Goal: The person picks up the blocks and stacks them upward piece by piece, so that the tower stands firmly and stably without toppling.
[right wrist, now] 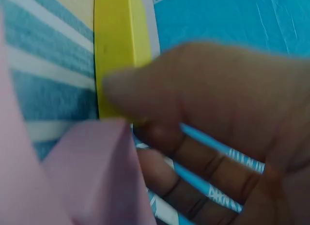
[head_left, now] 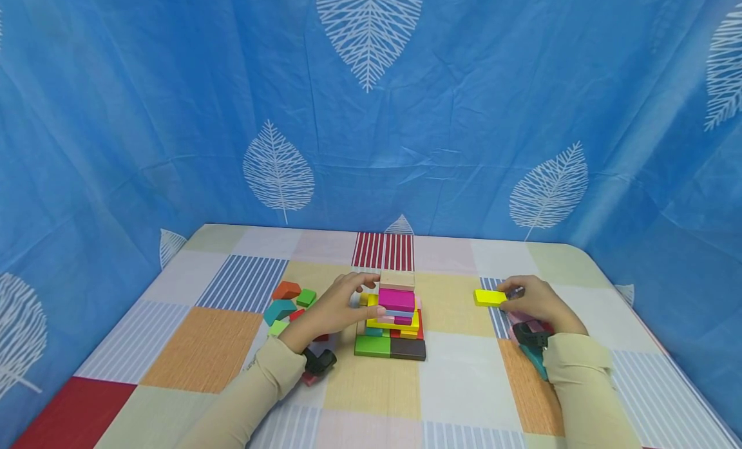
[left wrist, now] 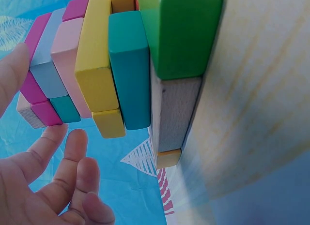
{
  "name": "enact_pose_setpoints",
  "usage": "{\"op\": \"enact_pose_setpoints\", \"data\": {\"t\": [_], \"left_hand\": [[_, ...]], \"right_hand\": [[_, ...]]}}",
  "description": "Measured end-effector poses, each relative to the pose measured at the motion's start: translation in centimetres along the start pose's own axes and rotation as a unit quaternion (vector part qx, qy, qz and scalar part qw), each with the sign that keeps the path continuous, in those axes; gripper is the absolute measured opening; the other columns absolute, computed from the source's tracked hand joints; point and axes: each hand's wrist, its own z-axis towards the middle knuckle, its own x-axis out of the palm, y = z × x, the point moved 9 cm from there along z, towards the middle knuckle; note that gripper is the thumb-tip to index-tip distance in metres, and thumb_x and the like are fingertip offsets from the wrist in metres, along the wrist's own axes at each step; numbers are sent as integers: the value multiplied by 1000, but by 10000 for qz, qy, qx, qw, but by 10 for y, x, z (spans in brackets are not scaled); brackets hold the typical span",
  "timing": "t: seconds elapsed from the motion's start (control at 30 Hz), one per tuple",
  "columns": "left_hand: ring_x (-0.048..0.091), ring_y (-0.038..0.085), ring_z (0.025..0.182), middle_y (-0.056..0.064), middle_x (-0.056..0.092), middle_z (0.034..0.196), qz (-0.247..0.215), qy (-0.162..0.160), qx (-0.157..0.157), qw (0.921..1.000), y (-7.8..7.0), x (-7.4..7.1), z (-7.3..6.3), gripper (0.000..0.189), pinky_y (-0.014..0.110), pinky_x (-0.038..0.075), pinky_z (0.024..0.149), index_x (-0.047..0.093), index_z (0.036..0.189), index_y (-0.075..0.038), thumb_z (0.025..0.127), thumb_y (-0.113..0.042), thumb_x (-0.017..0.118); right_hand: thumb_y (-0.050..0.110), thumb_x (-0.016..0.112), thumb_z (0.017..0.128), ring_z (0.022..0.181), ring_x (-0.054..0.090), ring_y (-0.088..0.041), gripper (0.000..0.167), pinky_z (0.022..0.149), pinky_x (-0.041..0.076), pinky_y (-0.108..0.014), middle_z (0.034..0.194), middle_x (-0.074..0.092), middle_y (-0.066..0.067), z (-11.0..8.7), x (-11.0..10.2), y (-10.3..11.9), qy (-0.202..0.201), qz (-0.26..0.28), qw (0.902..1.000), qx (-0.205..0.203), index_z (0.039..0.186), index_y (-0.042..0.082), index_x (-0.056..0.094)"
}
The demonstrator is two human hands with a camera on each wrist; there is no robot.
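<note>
A layered stack of coloured wooden blocks [head_left: 397, 301] stands mid-table, with green and dark brown blocks at its front base and a pale wood block on top. Beside its upper layers is my left hand [head_left: 339, 306], fingers loosely spread. In the left wrist view its thumb [left wrist: 13, 75] lies along a magenta block, and the fingertips are close under the top layers; whether they touch is hard to tell. To the right, my right hand [head_left: 536, 301] pinches one end of a yellow block [head_left: 489, 298] low over the table. The right wrist view shows the thumb [right wrist: 140, 92] against that yellow block.
Loose blocks, including an orange one [head_left: 286, 290], a green one [head_left: 306, 297] and a teal one [head_left: 279, 311], lie left of the stack, partly behind the left arm. Pink pieces [right wrist: 97, 172] and a teal piece [head_left: 534, 360] lie by the right wrist. A blue curtain [head_left: 440, 114] surrounds the table.
</note>
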Motion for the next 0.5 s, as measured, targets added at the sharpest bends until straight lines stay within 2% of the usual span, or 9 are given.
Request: {"op": "enact_pose_setpoints", "data": {"t": [0.2,0.3,0.5], "left_hand": [[52,34,129,15,62,145,-22,15,-49,10000,1,0,0,69,59,50,104,52,158,-6,101,-33,79],[52,33,130,14,62,145,-14,17,-79,10000,2,0,-1,69,59,51,104,52,158,-7,101,-33,79],[52,33,129,14,62,145,-1,17,-53,10000,1,0,-1,69,58,51,104,52,158,-7,101,-33,79]], "right_hand": [[6,86,88,89,63,-26,31,74,60,-36,106,74,-17,0,1,27,-208,-20,9968,-773,115,-4,77],[5,86,88,84,60,-22,30,67,54,-30,99,72,-12,-1,-1,42,-353,273,9929,-1099,116,-4,77],[1,84,89,79,62,-15,27,71,54,-25,94,71,-7,-7,-9,75,-673,795,9778,-1818,115,-5,77]]}}
